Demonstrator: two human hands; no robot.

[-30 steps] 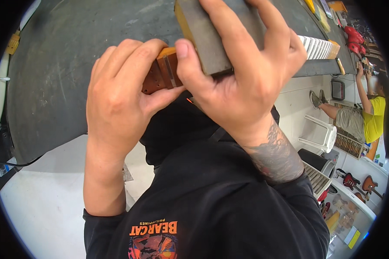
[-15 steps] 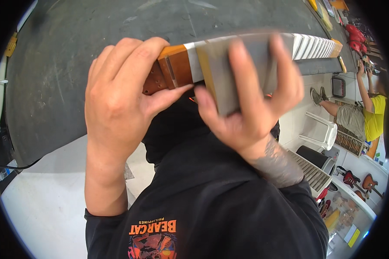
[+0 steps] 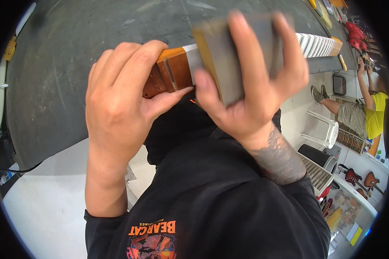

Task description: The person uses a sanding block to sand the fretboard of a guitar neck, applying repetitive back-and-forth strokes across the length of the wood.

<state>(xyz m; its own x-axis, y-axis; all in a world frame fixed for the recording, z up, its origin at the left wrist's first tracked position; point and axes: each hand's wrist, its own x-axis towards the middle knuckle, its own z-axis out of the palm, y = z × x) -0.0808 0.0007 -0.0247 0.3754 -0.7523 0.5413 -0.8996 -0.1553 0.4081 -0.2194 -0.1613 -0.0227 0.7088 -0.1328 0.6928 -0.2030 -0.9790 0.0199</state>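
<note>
A guitar neck (image 3: 179,72) with a dark wooden face lies across the near edge of the work table. White tape (image 3: 317,45) covers its fretboard between the frets, running off to the right. My left hand (image 3: 116,97) is wrapped round the bare end, next to the nut slot, with the thumb along the near side. On the taped part, my right hand (image 3: 263,93) grips a grey rectangular sanding block (image 3: 222,54), fingers spread over its top and thumb against its near left side. The block, blurred, hides the middle of the fretboard; its underside is out of sight.
The dark table top (image 3: 73,39) stretches away beyond the neck. Off to the right are a white plastic stool (image 3: 326,129), a person in a yellow shirt (image 3: 377,114), a slatted rack (image 3: 317,172) and guitar bodies (image 3: 371,180). A white surface (image 3: 52,194) lies at lower left.
My right hand and the sanding block have shifted slightly toward the far side of the neck. My left hand keeps its hold, almost unmoved.
</note>
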